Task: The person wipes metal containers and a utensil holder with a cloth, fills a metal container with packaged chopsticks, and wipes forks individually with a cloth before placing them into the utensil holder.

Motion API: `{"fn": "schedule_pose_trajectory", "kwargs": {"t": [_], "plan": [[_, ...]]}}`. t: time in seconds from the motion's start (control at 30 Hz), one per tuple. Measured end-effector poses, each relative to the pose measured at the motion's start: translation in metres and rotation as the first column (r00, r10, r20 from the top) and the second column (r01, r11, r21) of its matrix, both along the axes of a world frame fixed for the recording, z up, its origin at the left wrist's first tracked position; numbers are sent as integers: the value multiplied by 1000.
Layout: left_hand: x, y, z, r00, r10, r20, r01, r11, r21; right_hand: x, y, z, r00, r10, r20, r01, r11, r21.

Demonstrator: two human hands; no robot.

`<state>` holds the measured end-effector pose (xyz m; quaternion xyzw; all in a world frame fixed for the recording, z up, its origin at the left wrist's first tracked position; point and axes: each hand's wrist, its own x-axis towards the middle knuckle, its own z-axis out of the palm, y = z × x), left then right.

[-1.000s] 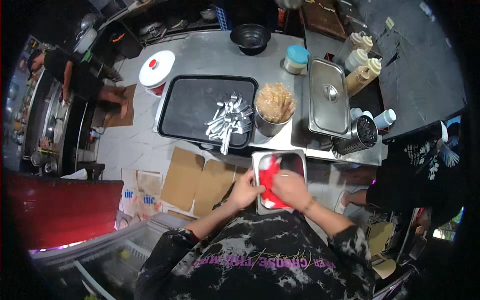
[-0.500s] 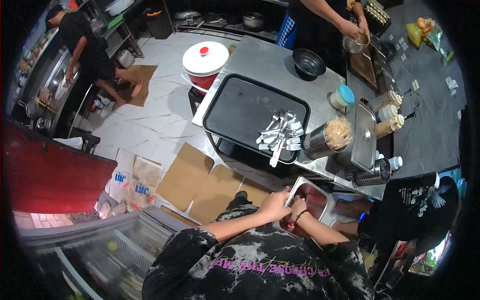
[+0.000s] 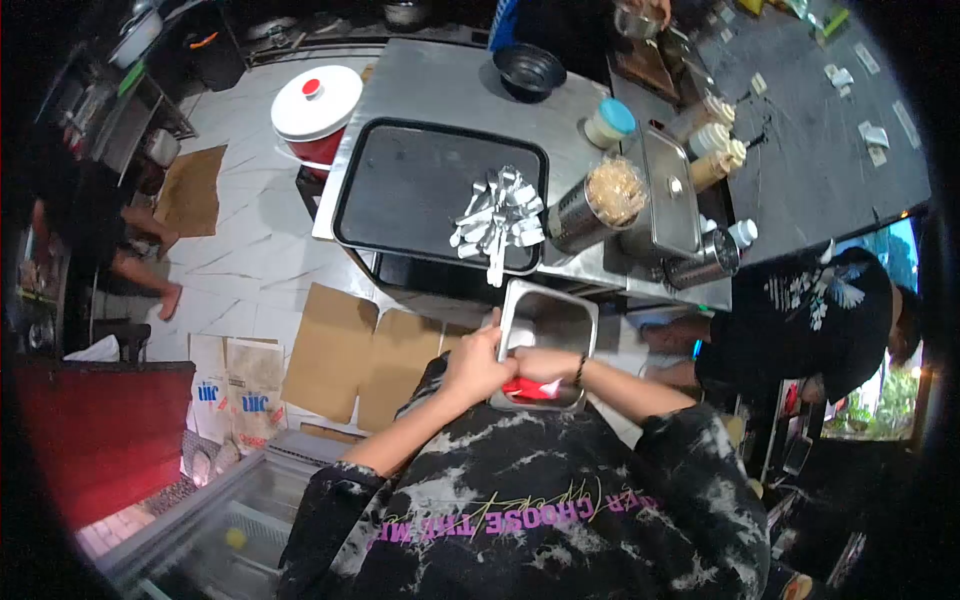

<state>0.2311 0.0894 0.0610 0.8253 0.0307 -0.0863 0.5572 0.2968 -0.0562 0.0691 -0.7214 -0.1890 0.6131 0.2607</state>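
Observation:
A deep metal pan (image 3: 553,300) is in front of my torso, beside the steel table's front edge. My left hand (image 3: 477,366) wraps round the pan's left rim. Inside the pan, my right hand (image 3: 545,366) is closed on a red and white cloth (image 3: 528,388), which lies low in the pan. On the table, a black tray (image 3: 420,180) carries a pile of forks and spoons (image 3: 500,215) near its right end.
A metal holder (image 3: 578,222) with wrapped items, a lidded steel pan (image 3: 670,190), squeeze bottles (image 3: 712,165) and a black bowl (image 3: 528,72) stand on or beside the table. A white-lidded red container (image 3: 317,105) is left. A person (image 3: 820,310) stands right; others are left and beyond the table.
The view has swung back, so the table sits further left than half a second ago. My right hand has moved within the pan, over the cloth; my left hand stays at its rim.

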Motion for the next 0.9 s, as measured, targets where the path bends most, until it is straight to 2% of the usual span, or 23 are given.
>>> {"fn": "schedule_pose_trajectory", "kwargs": {"t": [0.03, 0.07, 0.1, 0.17, 0.2, 0.23, 0.27, 0.3, 0.37, 0.43, 0.47, 0.5, 0.53, 0.6, 0.63, 0.67, 0.7, 0.73, 0.77, 0.8, 0.83, 0.9], "plan": [[-1, 3, 1, 1000, 11, -13, -11, 999, -44, 5, -12, -11, 995, 100, 28, -104, 945, 309], [-3, 4, -6, 999, -13, 44, 13, 1000, 0, 6, -33, -15, 987, 95, -128, -57, 960, 273], [-3, 5, -7, 999, -24, 34, 24, 1000, 2, 11, -33, 19, 956, 86, -281, -20, 973, 232], [4, 8, -4, 998, 36, 49, -34, 999, -31, 20, -40, 45, 757, 476, -447, -362, 876, 319], [6, 14, -2, 999, 20, -38, -22, 997, -75, 23, -45, 84, 890, 384, -244, -357, 922, 148], [6, 17, -4, 999, 10, -46, -13, 997, -73, 27, -48, 120, 954, 300, -9, -300, 954, -21], [6, 20, -6, 998, 11, -58, -17, 995, -102, 32, -49, 131, 969, 224, 105, -202, 961, -189], [6, 20, -8, 997, 14, -70, -23, 991, -132, 28, -38, 146, 898, 217, 382, -141, 966, -217], [13, 17, -2, 992, -45, -115, 33, 994, -100, 4, -30, 90, 576, 246, 779, -222, 965, -140], [19, 4, 1, 989, -142, -37, 143, 990, 19, -9, -11, 32, 171, 509, 844, -400, 818, -412], [19, -3, -5, 985, -172, -20, 171, 985, -35, -11, -18, -4, 219, 592, 776, -414, 776, -475], [18, -5, 13, 977, -208, 42, 203, 974, 101, -12, -25, -35, 263, 669, 696, -435, 726, -533], [16, -8, 12, 981, -182, 71, 176, 981, 84, -16, -28, -50, 264, 668, 695, -428, 727, -537], [11, -12, 9, 984, -145, 107, 140, 988, 58, -22, -28, -59, 140, 749, 648, -502, 618, -606], [7, -11, 8, 986, -144, 83, 142, 989, 27, -23, -24, -60, 426, 507, 749, -293, 861, -416], [3, -11, 6, 989, -138, 56, 138, 990, -8, -19, -28, -59, 676, 476, 563, -315, 877, -362], [1, -11, 9, 990, -130, 55, 131, 991, -14, -11, -10, -13, 853, 416, 315, -323, 895, -308], [2, -9, 14, 983, -181, 35, 181, 983, 15, -19, -26, -52, 880, 269, 391, -250, 963, -100], [5, -8, 18, 973, -232, 23, 231, 972, 44, -25, -41, -88, 891, 108, 440, -176, 978, 116], [6, -12, 13, 975, -184, 121, 182, 983, 31, -19, -37, -78, 873, -72, 482, -7, 987, 159], [8, -15, 9, 984, -116, 133, 126, 989, -72, -20, -31, -60, 745, -501, 441, 476, 862, 176], [9, -16, 4, 996, -78, 34, 79, 997, -10, -8, -31, -88, 527, -507, 682, 503, 833, 230]]}}
